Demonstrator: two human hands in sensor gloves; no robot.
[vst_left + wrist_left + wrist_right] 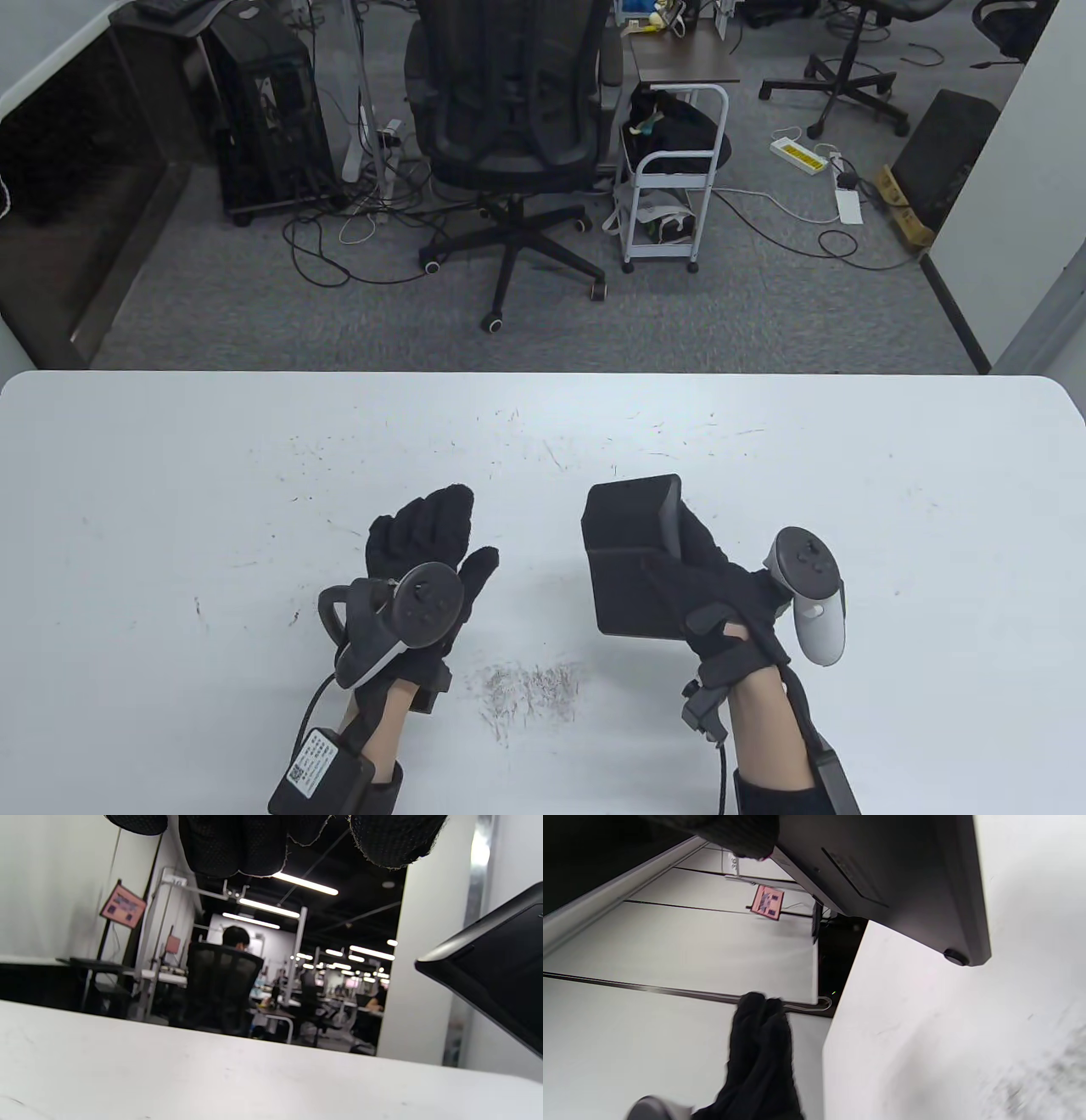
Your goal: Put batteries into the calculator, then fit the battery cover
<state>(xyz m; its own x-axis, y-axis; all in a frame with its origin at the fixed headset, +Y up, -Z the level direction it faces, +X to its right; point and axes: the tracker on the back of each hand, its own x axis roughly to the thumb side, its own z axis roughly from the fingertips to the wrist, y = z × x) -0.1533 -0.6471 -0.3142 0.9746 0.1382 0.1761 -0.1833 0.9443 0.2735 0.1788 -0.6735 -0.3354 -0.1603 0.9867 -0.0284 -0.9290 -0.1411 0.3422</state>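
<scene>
Showing calculator (pixel 903 878) underside, rubber foot (pixel 955 957), right wrist only

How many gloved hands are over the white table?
2. The black-gloved left hand hovers open on the left; the black-gloved right hand grips the black calculator on the right.

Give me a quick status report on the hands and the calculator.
Right hand grips calculator, raised off table. Left hand open, empty. No batteries or cover visible.
</scene>
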